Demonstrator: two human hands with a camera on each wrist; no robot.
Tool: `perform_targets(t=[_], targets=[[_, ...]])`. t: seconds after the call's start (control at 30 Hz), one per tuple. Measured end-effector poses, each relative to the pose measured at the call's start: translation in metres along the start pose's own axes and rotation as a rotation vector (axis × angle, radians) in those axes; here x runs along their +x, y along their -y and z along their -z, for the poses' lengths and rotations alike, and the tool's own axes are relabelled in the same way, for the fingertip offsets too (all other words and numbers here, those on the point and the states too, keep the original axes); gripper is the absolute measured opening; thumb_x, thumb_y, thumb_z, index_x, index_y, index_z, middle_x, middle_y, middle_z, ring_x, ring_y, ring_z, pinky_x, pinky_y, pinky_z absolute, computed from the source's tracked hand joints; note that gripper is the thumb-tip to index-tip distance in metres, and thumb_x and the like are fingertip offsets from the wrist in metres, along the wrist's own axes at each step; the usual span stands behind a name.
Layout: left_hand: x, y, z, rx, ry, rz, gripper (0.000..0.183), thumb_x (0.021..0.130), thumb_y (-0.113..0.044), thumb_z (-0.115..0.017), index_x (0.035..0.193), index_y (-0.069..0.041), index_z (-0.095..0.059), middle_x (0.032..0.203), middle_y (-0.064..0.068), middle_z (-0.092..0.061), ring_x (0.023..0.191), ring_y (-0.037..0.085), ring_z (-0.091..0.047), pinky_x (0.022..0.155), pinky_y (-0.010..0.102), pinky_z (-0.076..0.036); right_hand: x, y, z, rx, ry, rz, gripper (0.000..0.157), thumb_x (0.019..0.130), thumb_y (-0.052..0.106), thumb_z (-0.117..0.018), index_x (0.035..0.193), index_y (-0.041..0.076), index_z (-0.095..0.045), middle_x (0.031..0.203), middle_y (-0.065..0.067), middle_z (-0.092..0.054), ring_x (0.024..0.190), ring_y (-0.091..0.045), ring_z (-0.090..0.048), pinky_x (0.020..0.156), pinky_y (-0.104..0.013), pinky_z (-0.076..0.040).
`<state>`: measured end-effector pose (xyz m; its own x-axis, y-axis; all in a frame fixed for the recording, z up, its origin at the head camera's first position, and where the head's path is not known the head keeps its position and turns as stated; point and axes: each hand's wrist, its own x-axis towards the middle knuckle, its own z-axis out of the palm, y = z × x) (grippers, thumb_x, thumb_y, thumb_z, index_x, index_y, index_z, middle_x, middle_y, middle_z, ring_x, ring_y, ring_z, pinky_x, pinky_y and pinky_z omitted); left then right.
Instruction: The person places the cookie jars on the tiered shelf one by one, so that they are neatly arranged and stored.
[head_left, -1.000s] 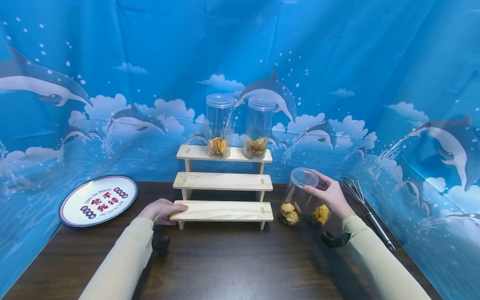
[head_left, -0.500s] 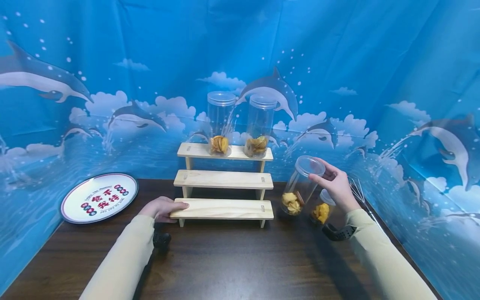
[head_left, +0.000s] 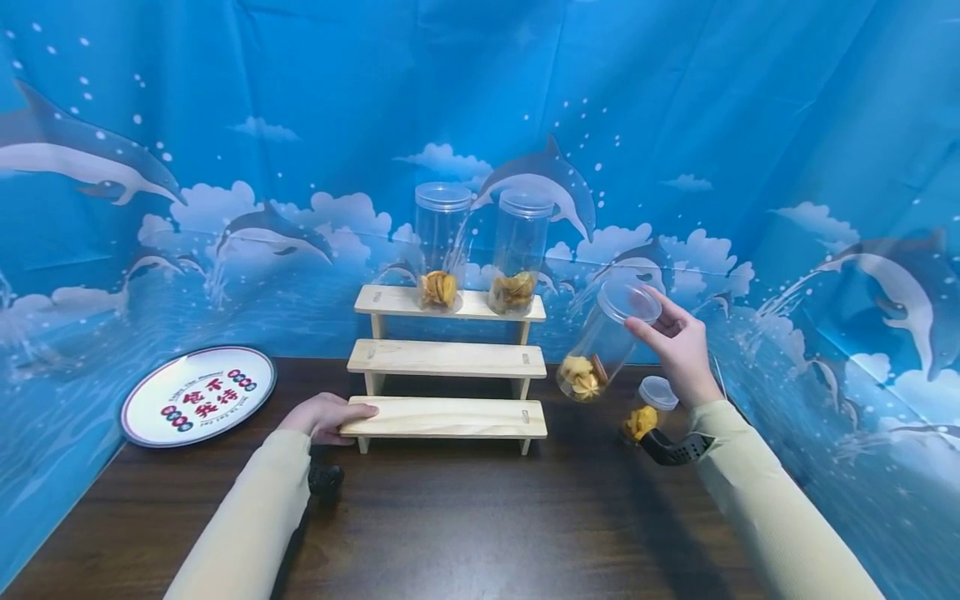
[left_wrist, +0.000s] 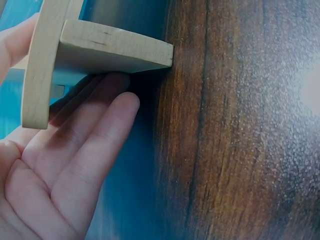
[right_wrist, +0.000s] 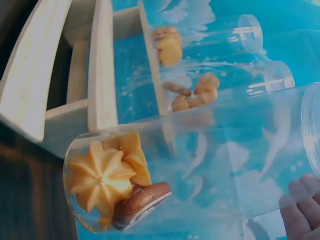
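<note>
My right hand (head_left: pixel 681 343) grips a clear plastic jar (head_left: pixel 602 343) near its lid, holding it tilted above the table to the right of a three-step wooden display stand (head_left: pixel 450 417). Pale piped cookies (right_wrist: pixel 102 175) and a dark brown one (right_wrist: pixel 142 202) lie at the jar's bottom. At the left end of the lowest step, my left hand (head_left: pixel 322 418) pinches the board, thumb on top. In the left wrist view its fingers (left_wrist: pixel 95 150) reach beneath the board beside the stand's leg. Two similar jars, a left one (head_left: pixel 439 250) and a right one (head_left: pixel 517 254), stand on the top step.
A smaller lidded jar (head_left: pixel 657 393) with yellow snacks stands on the dark wooden table (head_left: pixel 465 525), partly behind the right wrist's black strap. A white plate (head_left: pixel 198 398) with red characters lies at left. A whisk (head_left: pixel 720 377) is mostly hidden behind the right arm. A dolphin-printed backdrop surrounds the table.
My right hand has lifted the jar off the table, up and slightly to the right, and its tilt has grown. My left hand has stayed on the lowest step.
</note>
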<state>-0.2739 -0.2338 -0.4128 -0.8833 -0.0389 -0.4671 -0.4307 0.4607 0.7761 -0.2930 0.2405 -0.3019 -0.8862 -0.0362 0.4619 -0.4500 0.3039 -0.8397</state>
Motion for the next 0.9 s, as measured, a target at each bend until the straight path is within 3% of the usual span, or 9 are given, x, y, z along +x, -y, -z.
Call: perform_targets(t=[0.4, 0.9], targets=[[0.000, 0.001, 0.001, -0.019, 0.013, -0.002, 0.064, 0.084, -0.030, -0.069, 0.119, 0.017, -0.042, 0.099, 0.020, -0.052, 0.087, 0.028, -0.061, 0.080, 0.038, -0.057, 0.012, 0.020, -0.017, 0.048, 0.006, 0.045, 0.051, 0.089, 0.022, -0.066, 0.137, 0.014, -0.050, 0.131, -0.013, -0.057, 0.108, -0.006, -0.061, 0.088, -0.015, -0.049], [0.000, 0.001, 0.001, -0.018, 0.008, -0.009, 0.065, 0.083, -0.030, -0.070, 0.118, 0.017, -0.042, 0.096, 0.019, -0.052, 0.085, 0.026, -0.059, 0.081, 0.039, -0.057, 0.022, 0.025, -0.062, 0.172, 0.070, 0.061, 0.054, 0.088, 0.020, -0.067, 0.138, 0.012, -0.049, 0.131, -0.018, -0.056, 0.110, -0.013, -0.062, 0.087, -0.020, -0.052]])
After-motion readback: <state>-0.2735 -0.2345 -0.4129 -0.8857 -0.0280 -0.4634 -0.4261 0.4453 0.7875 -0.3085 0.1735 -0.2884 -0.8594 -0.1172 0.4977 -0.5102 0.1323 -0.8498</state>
